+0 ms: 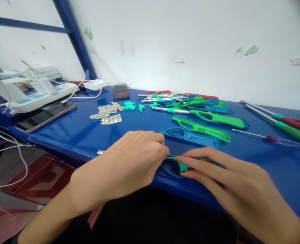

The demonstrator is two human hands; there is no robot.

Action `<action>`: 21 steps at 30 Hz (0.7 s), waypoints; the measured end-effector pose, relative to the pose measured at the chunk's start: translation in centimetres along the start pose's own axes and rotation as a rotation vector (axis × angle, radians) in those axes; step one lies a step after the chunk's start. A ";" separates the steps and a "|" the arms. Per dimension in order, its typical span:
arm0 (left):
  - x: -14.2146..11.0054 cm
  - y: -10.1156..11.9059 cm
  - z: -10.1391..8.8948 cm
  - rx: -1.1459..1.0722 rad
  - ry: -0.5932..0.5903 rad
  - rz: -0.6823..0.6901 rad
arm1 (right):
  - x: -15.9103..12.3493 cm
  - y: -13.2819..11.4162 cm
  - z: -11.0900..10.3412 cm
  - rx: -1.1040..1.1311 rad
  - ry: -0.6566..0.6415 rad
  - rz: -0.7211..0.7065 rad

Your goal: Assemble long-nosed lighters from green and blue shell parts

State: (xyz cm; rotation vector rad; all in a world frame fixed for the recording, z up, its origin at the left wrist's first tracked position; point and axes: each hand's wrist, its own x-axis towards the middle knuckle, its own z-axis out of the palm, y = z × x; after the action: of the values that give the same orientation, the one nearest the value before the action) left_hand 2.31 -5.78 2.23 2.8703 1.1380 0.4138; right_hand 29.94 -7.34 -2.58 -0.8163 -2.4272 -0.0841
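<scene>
At the desk's near edge, a silver tube tip pokes out on the far side of the left wrist, pointing left; whether it belongs to the piece between the hands cannot be told. The left hand is curled with its fingertips tucked out of sight, so what it grips, if anything, cannot be told. Just right of its knuckles lies the blue lighter shell, its guard loop showing and the rest mostly covered; its long axis seems to run left to right along the edge. At the loop's right side sits the turquoise trigger, pinched between thumb and fingers of the right hand, which reaches in from the right and is the nearer of the two to it. Beyond the hands, a blue half-shell lies roughly crosswise, sloping nearer toward its right end.
</scene>
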 end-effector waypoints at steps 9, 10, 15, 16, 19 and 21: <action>-0.1 0.2 0.0 0.000 -0.009 -0.014 | 0.0 0.1 -0.2 -0.020 0.006 -0.022; -0.1 0.2 0.0 0.002 -0.012 -0.013 | 0.0 0.1 -0.2 -0.019 0.011 -0.022; 0.0 0.3 -0.1 0.001 -0.022 -0.015 | 0.0 0.0 -0.4 -0.011 0.030 -0.020; 0.0 0.3 -0.1 -0.002 -0.023 -0.017 | 0.0 0.0 -0.4 -0.011 0.037 -0.019; 0.0 0.4 -0.1 -0.006 -0.026 -0.020 | 0.2 -0.1 -0.4 -0.005 0.061 -0.017; 0.0 0.4 -0.2 -0.006 -0.024 -0.019 | 0.3 -0.2 -0.5 0.011 0.069 -0.006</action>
State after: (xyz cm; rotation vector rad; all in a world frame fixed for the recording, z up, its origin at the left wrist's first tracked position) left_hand 2.60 -6.08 2.44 2.8484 1.1569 0.3798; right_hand 29.90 -7.43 -2.05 -0.7884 -2.3638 -0.0992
